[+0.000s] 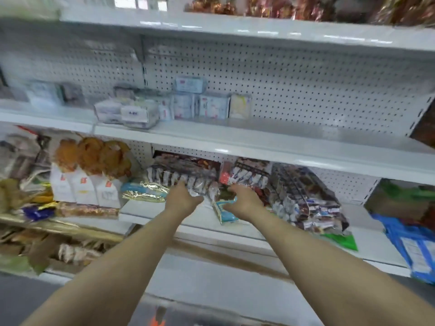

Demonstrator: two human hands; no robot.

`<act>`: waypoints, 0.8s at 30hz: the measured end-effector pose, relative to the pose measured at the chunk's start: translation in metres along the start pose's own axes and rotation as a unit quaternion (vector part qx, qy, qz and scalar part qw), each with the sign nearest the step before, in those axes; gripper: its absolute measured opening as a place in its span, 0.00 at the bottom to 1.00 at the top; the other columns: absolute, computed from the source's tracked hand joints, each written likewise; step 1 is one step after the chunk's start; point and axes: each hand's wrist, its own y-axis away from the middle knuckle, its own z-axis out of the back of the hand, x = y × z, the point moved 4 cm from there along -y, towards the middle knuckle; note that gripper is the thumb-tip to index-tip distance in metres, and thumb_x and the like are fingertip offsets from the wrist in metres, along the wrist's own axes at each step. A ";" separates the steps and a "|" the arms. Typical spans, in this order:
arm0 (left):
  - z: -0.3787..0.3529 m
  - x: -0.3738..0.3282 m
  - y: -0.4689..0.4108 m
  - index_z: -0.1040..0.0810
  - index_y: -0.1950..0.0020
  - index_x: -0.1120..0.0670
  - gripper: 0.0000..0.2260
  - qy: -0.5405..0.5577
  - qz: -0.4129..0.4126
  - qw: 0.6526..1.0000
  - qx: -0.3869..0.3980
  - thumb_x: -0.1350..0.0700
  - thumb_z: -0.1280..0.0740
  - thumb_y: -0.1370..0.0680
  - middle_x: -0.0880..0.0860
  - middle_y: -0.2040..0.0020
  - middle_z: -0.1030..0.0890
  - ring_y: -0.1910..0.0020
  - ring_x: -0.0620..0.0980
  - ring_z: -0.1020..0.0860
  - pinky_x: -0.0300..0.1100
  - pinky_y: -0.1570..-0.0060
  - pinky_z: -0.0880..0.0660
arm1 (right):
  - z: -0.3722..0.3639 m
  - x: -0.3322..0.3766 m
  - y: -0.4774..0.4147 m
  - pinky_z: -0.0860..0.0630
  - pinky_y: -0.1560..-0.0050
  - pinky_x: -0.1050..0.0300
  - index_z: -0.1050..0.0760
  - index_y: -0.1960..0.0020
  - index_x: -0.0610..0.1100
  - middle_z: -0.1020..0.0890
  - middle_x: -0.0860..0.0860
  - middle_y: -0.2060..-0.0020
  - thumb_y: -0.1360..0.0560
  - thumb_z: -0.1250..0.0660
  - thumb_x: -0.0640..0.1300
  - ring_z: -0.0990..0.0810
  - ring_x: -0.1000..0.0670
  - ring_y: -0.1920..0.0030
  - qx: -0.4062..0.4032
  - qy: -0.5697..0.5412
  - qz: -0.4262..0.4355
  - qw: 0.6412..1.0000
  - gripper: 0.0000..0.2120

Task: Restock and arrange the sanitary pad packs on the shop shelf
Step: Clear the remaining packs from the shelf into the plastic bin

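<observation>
Several sanitary pad packs [190,105] in clear and pale wrappers stand on the middle white shelf [259,140], grouped left of centre, one pack lying on top of the row. Both my hands reach to the shelf below. My left hand [182,198] rests with fingers spread on a row of small silver sachets [186,178]. My right hand [242,202] curls over a blue and gold packet [223,211] at that shelf's front edge; whether it grips the packet is unclear in the blur.
The right half of the pad shelf is bare pegboard and shelf. Snack bags [303,196] crowd the lower shelf right of my hands, white cartons [82,187] left. A blue bag [414,245] hangs at far right. Wrapped goods fill the top shelf [259,7].
</observation>
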 end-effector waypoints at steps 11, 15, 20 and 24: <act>0.109 -0.099 0.001 0.39 0.22 0.55 0.37 -0.034 -0.076 0.992 -0.090 0.46 0.27 0.25 0.59 0.26 0.34 0.31 0.61 0.30 0.52 0.35 0.28 | 0.133 0.063 0.006 0.24 0.44 0.53 0.35 0.24 0.50 0.29 0.46 0.29 0.25 0.28 0.49 0.25 0.44 0.35 -0.080 0.024 0.056 0.995 0.32; 0.126 -0.116 -0.027 0.40 0.21 0.55 0.38 -0.017 -0.084 0.992 -0.089 0.44 0.27 0.25 0.59 0.24 0.35 0.30 0.62 0.30 0.54 0.36 0.27 | 0.156 0.071 -0.017 0.27 0.36 0.52 0.35 0.24 0.49 0.30 0.47 0.27 0.24 0.28 0.52 0.27 0.44 0.31 -0.098 -0.005 0.052 0.994 0.32; 0.125 -0.138 -0.081 0.39 0.22 0.56 0.36 0.010 -0.111 0.991 -0.075 0.44 0.28 0.24 0.58 0.25 0.33 0.29 0.60 0.30 0.50 0.36 0.29 | 0.168 0.068 -0.067 0.31 0.34 0.55 0.35 0.23 0.45 0.30 0.46 0.27 0.23 0.28 0.52 0.29 0.44 0.29 -0.103 -0.032 0.038 0.993 0.32; 0.115 -0.150 -0.142 0.38 0.22 0.58 0.38 0.049 -0.114 0.991 -0.057 0.45 0.26 0.25 0.58 0.24 0.34 0.26 0.59 0.34 0.50 0.31 0.32 | 0.175 0.062 -0.120 0.30 0.34 0.54 0.35 0.23 0.45 0.29 0.46 0.27 0.24 0.28 0.54 0.28 0.44 0.29 -0.111 -0.035 -0.001 0.993 0.33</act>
